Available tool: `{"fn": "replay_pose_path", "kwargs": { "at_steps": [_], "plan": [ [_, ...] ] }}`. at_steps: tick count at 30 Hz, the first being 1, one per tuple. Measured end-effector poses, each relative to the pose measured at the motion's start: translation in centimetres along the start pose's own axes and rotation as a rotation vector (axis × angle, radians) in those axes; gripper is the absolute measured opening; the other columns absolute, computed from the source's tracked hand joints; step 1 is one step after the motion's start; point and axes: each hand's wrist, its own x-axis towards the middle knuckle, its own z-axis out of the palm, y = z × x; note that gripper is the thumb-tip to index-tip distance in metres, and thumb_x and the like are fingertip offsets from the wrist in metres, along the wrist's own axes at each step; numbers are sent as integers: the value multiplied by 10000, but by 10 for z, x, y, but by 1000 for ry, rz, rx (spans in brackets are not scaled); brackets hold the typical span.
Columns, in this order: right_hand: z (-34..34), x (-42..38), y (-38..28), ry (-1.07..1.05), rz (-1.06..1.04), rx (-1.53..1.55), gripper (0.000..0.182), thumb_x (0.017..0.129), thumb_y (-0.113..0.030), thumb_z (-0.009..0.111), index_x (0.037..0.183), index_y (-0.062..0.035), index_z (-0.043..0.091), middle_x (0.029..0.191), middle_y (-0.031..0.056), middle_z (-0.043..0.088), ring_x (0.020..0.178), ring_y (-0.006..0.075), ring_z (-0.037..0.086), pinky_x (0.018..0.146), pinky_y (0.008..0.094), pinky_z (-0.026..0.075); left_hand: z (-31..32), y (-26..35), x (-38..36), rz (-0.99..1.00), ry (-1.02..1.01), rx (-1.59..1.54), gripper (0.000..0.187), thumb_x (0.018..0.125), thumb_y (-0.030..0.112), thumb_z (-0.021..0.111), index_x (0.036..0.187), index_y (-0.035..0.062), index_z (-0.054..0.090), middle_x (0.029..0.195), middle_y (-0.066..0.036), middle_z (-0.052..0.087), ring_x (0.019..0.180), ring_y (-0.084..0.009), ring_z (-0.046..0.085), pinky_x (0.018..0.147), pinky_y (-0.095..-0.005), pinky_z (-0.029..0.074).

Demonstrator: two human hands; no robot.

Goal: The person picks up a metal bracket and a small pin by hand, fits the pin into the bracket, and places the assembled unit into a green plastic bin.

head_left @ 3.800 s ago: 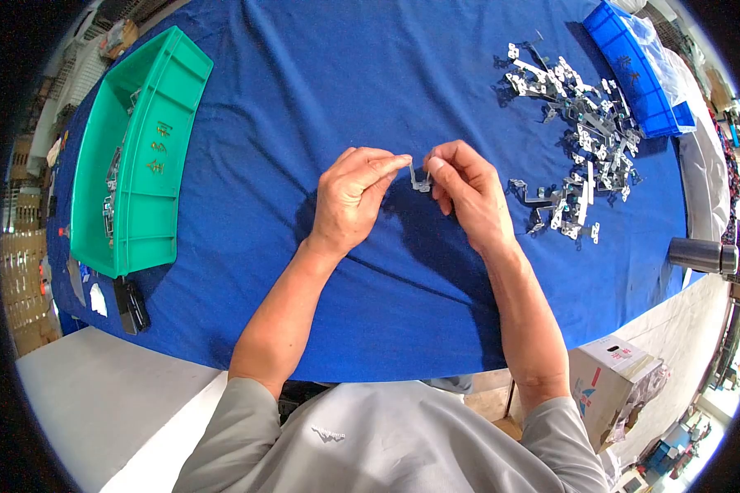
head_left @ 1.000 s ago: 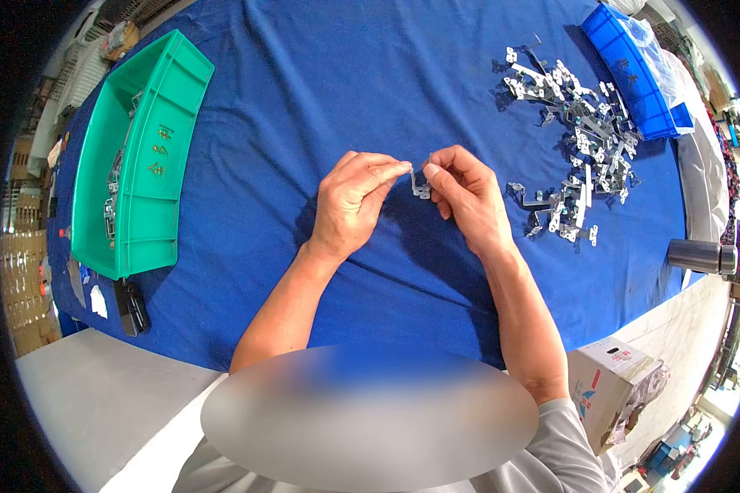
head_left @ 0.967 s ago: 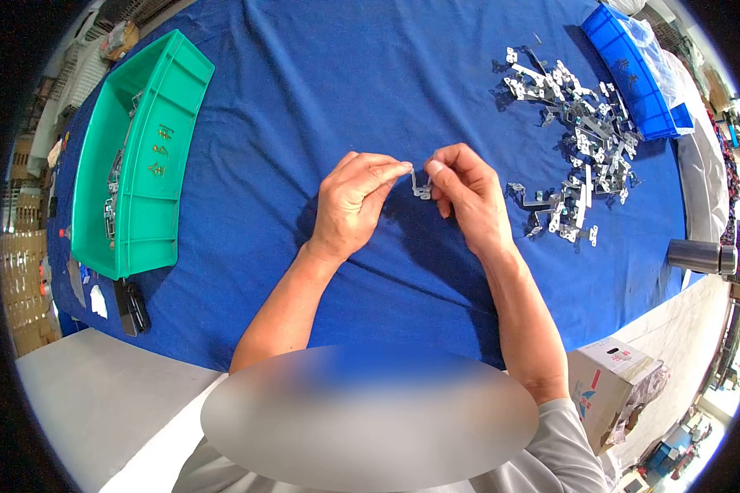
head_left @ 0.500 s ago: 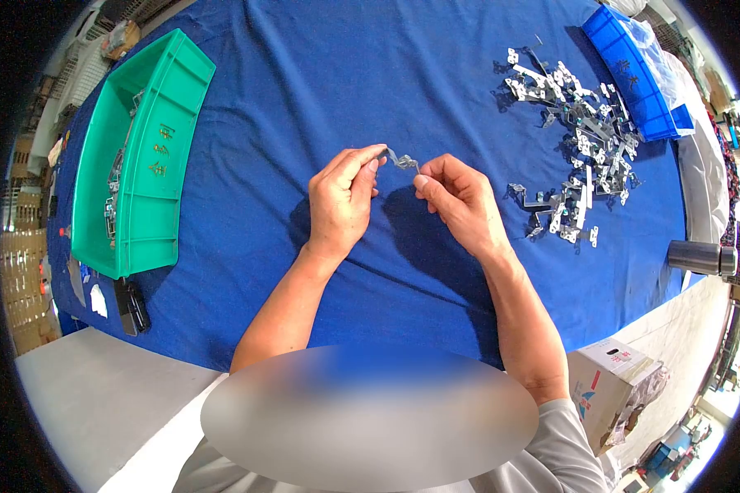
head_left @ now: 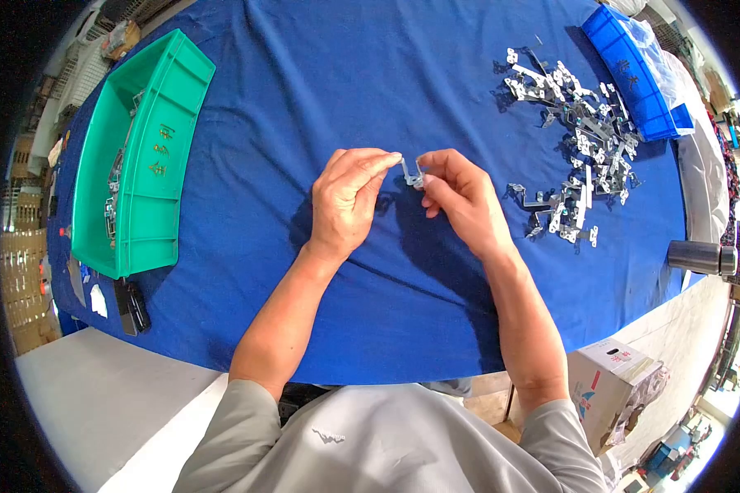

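Observation:
Over the middle of the blue cloth, a small bent metal bracket (head_left: 412, 176) is held up between my two hands. My right hand (head_left: 467, 197) pinches its right side between thumb and fingers. From the other side, my left hand (head_left: 342, 201) has its fingertips pressed together at the bracket's upper left end; the exact contact there is partly hidden by the fingers. To the right lies a loose pile of similar metal brackets (head_left: 588, 177), spread over the cloth. A green plastic bin (head_left: 152, 177) on the left contains more metal parts, partly hidden by its wall.
The blue cloth (head_left: 304, 74) covers the table. A blue bin (head_left: 633, 78) with clear plastic in it stands at the far right. Near the right edge lies a steel flask (head_left: 703, 258). A black object (head_left: 131, 308) sits below the green bin, and a cardboard box (head_left: 612, 382) stands beside the table.
The bracket has been turned between my fingers and now shows a bright U-shaped outline. My left fingers have straightened slightly toward the right.

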Motion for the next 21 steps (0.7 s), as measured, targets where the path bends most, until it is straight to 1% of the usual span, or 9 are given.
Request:
{"fn": "replay_pose_path", "kwargs": {
  "at_steps": [3, 6, 9, 12, 15, 18, 21],
  "plan": [
    [-6, 2, -2, -58, 35, 74, 212, 1036, -183, 614, 1099, 8, 683, 894, 50, 672, 766, 104, 631, 665, 269, 534, 1, 2, 0, -10, -9, -21, 234, 887, -44, 691, 1084, 51, 775, 1022, -105, 746, 907, -267, 690, 795, -363, 562],
    [-7, 2, -3, -83, 24, -1, 221, 1047, -193, 602, 1114, 4, 677, 871, 31, 660, 740, 88, 614, 659, 259, 523, 1, 2, 1, 4, -40, -31, 228, 887, -40, 688, 1072, 56, 778, 1019, -103, 748, 906, -264, 691, 804, -364, 557],
    [-10, 2, 1, -94, 41, -33, 213, 1044, -202, 617, 1095, -3, 675, 850, 18, 653, 708, 62, 581, 606, 236, 487, 0, 2, 1, 2, -86, -25, 220, 911, -26, 692, 1095, 56, 780, 1035, -110, 755, 944, -240, 705, 839, -332, 559],
    [-6, 1, 0, 3, 28, 30, 200, 1041, -217, 635, 1051, -21, 678, 816, 0, 649, 667, 41, 544, 551, 216, 436, 0, 2, 0, 4, -118, -42, 213, 916, -30, 678, 1090, 40, 777, 1031, -124, 754, 923, -252, 712, 840, -341, 564],
    [-1, 3, 1, 97, -22, 198, 192, 1037, -228, 649, 1029, -38, 676, 780, -15, 639, 641, 32, 525, 521, 205, 404, 2, -1, -1, -13, -60, -17, 204, 952, -18, 653, 1118, 26, 764, 1009, -115, 752, 845, -197, 712, 759, -313, 587],
    [-7, 2, -1, 8, 69, 71, 199, 1034, -228, 652, 1041, -33, 688, 775, -13, 650, 647, 35, 531, 545, 211, 418, 2, 7, -3, -422, -6, -153, 206, 1000, 14, 620, 1164, 17, 745, 988, -94, 746, 767, -121, 683, 652, -263, 590],
    [-3, -2, -4, -49, 29, -92, 213, 1031, -229, 656, 1046, -22, 702, 789, -1, 671, 665, 41, 543, 575, 222, 436, 3, 3, -4, -369, -2, -148, 216, 1028, 43, 602, 1199, 24, 732, 972, -68, 738, 744, -73, 653, 589, -227, 577]
  ]
}}
